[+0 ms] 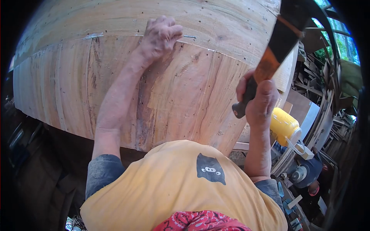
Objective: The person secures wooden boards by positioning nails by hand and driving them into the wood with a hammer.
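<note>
A large, curved surface of wooden planks (pixel 173 96) spreads in front of me, with a seam running across its upper part. At that seam my left hand (pixel 162 36) is closed, its thumb and fingers pinching a nail (pixel 190 37) that sticks out to the right with its head free. My right hand (pixel 262 100) is wrapped round the dark grip of a hammer (pixel 266 66) raised at the right. The hammer's shaft is orange and black; its head is dark and partly cut off at the top of the view. The hammer is apart from the nail.
A yellow jug (pixel 284 125) with a white handle stands at the right, below my right hand. Stacked boards and scrap wood (pixel 316 82) fill the right side. Below the planks' lower left edge lies a dark space (pixel 42 165).
</note>
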### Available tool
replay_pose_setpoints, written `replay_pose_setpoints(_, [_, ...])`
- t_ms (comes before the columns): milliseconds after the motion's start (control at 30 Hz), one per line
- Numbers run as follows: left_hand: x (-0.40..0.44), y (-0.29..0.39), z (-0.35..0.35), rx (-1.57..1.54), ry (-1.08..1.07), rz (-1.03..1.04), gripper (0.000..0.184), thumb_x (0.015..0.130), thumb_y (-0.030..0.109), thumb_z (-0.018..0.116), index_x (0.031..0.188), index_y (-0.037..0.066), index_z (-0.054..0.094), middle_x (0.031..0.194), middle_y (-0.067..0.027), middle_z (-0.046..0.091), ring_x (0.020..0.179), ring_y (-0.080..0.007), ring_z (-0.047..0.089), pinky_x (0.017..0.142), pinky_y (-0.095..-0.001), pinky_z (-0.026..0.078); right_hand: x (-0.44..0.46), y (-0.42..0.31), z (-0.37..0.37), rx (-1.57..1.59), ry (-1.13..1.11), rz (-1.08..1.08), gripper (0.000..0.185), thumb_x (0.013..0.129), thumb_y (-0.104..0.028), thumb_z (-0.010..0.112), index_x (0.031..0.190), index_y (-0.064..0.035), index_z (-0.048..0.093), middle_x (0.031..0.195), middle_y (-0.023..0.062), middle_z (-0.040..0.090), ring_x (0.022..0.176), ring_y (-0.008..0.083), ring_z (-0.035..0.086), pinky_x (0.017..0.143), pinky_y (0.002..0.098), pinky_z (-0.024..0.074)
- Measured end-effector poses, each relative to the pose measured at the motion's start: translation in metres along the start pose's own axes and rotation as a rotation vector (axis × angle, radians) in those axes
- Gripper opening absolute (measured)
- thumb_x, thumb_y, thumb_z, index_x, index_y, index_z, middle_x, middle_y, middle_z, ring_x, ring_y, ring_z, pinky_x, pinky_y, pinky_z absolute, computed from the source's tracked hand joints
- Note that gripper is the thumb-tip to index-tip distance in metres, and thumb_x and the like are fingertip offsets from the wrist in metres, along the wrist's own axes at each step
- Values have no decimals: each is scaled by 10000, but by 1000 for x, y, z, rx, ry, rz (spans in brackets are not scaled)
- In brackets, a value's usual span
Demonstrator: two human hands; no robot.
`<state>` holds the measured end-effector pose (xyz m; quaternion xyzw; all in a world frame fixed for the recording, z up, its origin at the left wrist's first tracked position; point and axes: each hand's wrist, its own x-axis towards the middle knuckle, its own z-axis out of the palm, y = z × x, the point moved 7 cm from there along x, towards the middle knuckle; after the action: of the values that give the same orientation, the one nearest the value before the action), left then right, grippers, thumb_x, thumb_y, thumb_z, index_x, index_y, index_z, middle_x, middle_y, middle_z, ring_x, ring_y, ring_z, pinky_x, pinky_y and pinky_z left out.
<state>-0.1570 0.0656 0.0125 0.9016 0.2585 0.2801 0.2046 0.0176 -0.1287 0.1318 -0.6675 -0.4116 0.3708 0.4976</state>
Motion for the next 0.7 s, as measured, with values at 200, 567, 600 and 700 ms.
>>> replay_pose_setpoints(200, [9,-15,13,-59,-123,139,104,866,122,732,852,97,632,858,-37,570,925,-264,560,847,-395,445,-23,45,13,-68,-79,177,555,1103,-540,378,1080,-21,574,681,16,550,572,85,502,529,253,392])
replay_pose_setpoints(567, [5,-12,10,-85,-64,163,101,859,128,745,858,104,647,886,-22,601,935,-251,570,855,-391,434,-23,46,16,-153,-114,56,477,1107,-472,418,1030,-25,567,706,30,559,594,122,521,549,297,425])
replay_pose_setpoints(600, [5,-10,9,-75,-65,160,100,859,127,746,856,106,647,884,-20,601,934,-250,569,854,-389,431,-25,55,16,-191,-131,75,458,1108,-455,428,1012,-28,562,702,43,564,595,145,536,557,317,437])
replay_pose_setpoints(700, [5,-9,8,-56,-71,158,100,856,127,747,852,113,649,878,-15,600,934,-247,569,849,-382,426,-29,90,19,-333,-164,199,412,1110,-410,450,963,-35,538,698,88,581,612,223,578,589,375,467])
